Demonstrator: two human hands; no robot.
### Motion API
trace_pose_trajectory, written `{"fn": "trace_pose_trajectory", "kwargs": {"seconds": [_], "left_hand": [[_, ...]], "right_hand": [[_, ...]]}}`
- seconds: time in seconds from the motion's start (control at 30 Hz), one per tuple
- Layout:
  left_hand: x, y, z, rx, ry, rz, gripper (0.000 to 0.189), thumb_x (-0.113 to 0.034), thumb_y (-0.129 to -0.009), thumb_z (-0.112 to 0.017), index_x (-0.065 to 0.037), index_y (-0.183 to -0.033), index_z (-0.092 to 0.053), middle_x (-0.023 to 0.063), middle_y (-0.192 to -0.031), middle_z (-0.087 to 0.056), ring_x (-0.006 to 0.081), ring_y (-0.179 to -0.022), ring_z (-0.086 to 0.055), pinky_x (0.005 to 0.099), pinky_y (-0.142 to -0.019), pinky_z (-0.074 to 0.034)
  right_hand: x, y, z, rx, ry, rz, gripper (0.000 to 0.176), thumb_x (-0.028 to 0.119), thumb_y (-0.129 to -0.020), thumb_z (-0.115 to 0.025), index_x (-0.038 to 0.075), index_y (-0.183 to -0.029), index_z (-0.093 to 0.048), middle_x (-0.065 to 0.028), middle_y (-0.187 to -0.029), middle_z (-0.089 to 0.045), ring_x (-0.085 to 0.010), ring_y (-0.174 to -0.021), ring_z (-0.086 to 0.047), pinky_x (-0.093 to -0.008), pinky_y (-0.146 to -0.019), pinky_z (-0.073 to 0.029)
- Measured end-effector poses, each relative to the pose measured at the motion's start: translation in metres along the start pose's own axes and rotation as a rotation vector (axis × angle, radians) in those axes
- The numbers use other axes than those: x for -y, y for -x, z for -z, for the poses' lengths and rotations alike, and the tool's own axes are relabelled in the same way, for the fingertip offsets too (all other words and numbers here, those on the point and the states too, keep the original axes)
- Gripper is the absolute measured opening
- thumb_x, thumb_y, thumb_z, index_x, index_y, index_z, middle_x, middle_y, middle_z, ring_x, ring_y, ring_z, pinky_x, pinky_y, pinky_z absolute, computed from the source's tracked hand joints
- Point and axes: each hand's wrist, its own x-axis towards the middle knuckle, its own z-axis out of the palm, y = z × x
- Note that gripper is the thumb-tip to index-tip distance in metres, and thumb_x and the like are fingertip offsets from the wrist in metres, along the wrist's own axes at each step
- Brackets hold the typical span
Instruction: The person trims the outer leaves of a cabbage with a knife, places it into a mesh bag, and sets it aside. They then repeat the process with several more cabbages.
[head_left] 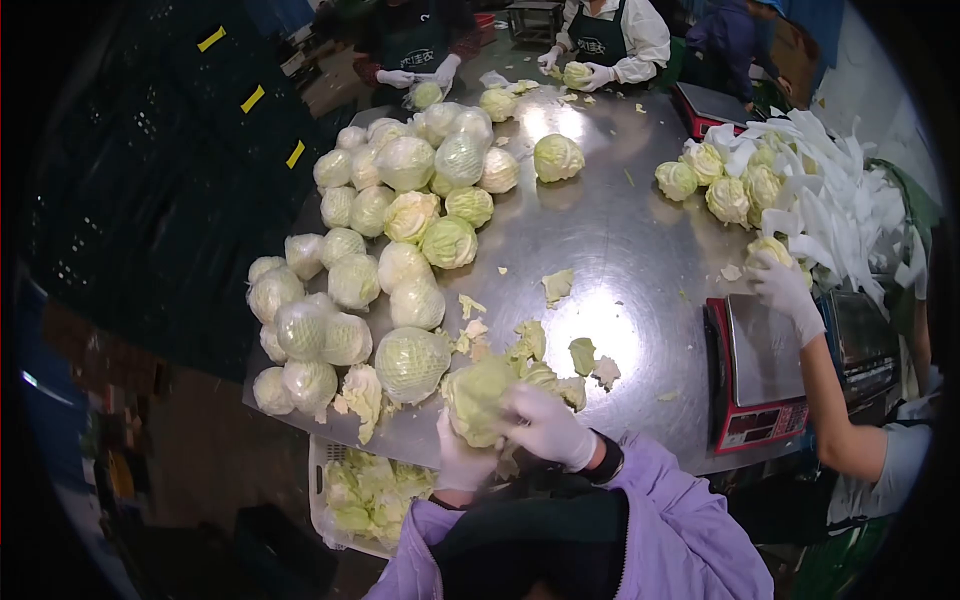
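Note:
A pale green cabbage (478, 400) is held up just over the near edge of the metal table (640, 240). My left hand (465, 462), in a white glove, cups it from below. At its right side my gloved right hand (548, 428) grips it with bent fingers, a little blurred. Loose cabbage leaves (527, 343) lie on the table just beyond my hands. Close on the left sits a cabbage in clear wrap and netting (412, 364), with a torn leaf (362, 398) beside it.
Several wrapped cabbages (405, 163) are heaped along the left side. A basket (318, 480) of leaves stands below the edge. At right are a red scale (755, 365), white foam nets (840, 190) and a co-worker's gloved hand (785, 290) on a cabbage. Other people work opposite.

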Motion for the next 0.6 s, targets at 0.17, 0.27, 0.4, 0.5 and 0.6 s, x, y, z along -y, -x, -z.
{"fn": "trace_pose_trajectory", "kwargs": {"seconds": [0.17,0.27,0.4,0.5,0.6], "left_hand": [[-0.008,0.008,0.003,0.147,0.310,0.342,0.081,-0.070,-0.083,-0.036,-0.011,-0.138,-0.040,0.0230,-0.133,-0.047,0.0275,-0.081,-0.062,0.0318,-0.065,-0.057],[-0.013,-0.003,-0.014,0.185,-1.081,-0.370,0.075,-0.063,-0.088,-0.040,-0.010,-0.141,-0.036,0.0190,-0.135,-0.047,0.0298,-0.101,-0.060,0.0362,-0.078,-0.055],[-0.019,-0.013,-0.066,0.235,-0.581,-0.235,0.054,-0.022,-0.095,-0.048,-0.006,-0.143,-0.028,0.0128,-0.142,-0.037,0.0231,-0.128,-0.041,0.0436,-0.103,-0.038],[-0.035,-0.005,-0.116,0.408,-0.650,-0.098,0.063,-0.027,-0.096,-0.048,-0.009,-0.149,-0.018,0.0167,-0.145,-0.033,0.0284,-0.127,-0.041,0.0411,-0.101,-0.040],[-0.030,-0.024,-0.129,0.433,-0.872,-0.163,0.066,-0.028,-0.092,-0.055,-0.007,-0.147,-0.024,0.0182,-0.144,-0.036,0.0315,-0.126,-0.043,0.0399,-0.102,-0.039]], "right_hand": [[-0.012,-0.017,0.083,-0.495,-0.092,-0.299,0.037,0.015,-0.082,-0.070,0.001,-0.114,-0.058,-0.0067,-0.081,-0.066,-0.0089,-0.066,-0.059,-0.0230,-0.061,-0.048],[-0.040,0.017,0.074,-0.235,0.011,-0.430,0.068,0.016,-0.081,-0.068,0.007,-0.141,-0.038,-0.0119,-0.095,-0.065,-0.0100,-0.076,-0.061,-0.0287,-0.062,-0.052],[-0.073,0.039,0.016,-0.255,-0.861,-0.504,0.045,0.017,-0.093,-0.054,0.011,-0.136,-0.043,-0.0044,-0.087,-0.061,-0.0106,-0.062,-0.055,-0.0215,-0.055,-0.047],[-0.084,0.033,0.037,-0.516,-1.197,-0.476,0.029,0.033,-0.097,-0.052,0.009,-0.113,-0.053,-0.0030,-0.078,-0.058,-0.0103,-0.058,-0.051,-0.0241,-0.053,-0.046],[-0.119,0.030,0.102,-0.576,-1.628,-0.311,0.039,0.035,-0.096,-0.050,0.009,-0.125,-0.050,0.0031,-0.094,-0.060,-0.0083,-0.063,-0.052,-0.0268,-0.057,-0.048]]}}
